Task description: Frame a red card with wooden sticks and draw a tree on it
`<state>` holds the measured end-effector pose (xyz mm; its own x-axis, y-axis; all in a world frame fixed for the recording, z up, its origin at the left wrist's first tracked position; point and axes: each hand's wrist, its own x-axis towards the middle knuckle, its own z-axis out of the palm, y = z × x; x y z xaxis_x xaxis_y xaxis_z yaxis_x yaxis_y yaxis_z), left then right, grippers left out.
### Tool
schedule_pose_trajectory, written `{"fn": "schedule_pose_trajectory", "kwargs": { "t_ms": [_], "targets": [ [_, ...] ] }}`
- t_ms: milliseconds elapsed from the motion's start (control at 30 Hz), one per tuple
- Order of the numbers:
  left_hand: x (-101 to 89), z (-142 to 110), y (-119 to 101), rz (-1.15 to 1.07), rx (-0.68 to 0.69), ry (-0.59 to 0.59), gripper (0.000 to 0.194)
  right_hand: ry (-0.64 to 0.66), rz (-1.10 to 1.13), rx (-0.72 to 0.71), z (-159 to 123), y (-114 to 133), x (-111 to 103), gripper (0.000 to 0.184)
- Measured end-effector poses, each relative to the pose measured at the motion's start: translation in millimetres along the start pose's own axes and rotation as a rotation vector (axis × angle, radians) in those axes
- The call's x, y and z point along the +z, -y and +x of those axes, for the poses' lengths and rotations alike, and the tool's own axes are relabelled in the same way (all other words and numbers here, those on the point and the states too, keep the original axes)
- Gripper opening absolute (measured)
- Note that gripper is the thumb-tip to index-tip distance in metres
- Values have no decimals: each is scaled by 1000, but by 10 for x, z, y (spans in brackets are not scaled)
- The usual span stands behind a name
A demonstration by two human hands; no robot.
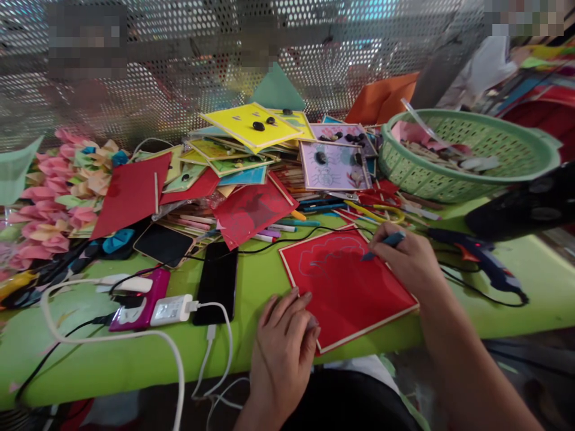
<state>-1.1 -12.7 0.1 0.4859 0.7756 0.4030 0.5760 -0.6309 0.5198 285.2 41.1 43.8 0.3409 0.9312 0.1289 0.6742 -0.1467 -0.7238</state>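
A red square card [354, 299] with pale strips along its edges lies on the green table in front of me. A wavy, cloud-like blue outline runs across its upper part. My right hand [408, 257] grips a blue marker [393, 240], its tip down at the right end of the outline. At the card's left edge rests my left hand [287, 341], fingers loosely bent and spread, apparently holding nothing. Left of that hand a black phone [218, 281] lies flat on the table.
Framed cards [251, 129] with black stones pile up behind. A green basket [449, 179] stands back right, near a glue gun [485, 257]. Pink paper flowers [45, 203] lie left. A pink power strip [153, 299] with plugs and white cables sits front left. A black cord crosses behind the red card.
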Motion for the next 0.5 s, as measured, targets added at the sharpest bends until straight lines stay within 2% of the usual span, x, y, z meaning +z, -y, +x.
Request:
{"fn": "schedule_pose_trajectory", "kwargs": {
  "t_ms": [500],
  "targets": [
    [-16,3,4,7,8,3,14,73,118,-35,-4,2,51,14]
  ]
}}
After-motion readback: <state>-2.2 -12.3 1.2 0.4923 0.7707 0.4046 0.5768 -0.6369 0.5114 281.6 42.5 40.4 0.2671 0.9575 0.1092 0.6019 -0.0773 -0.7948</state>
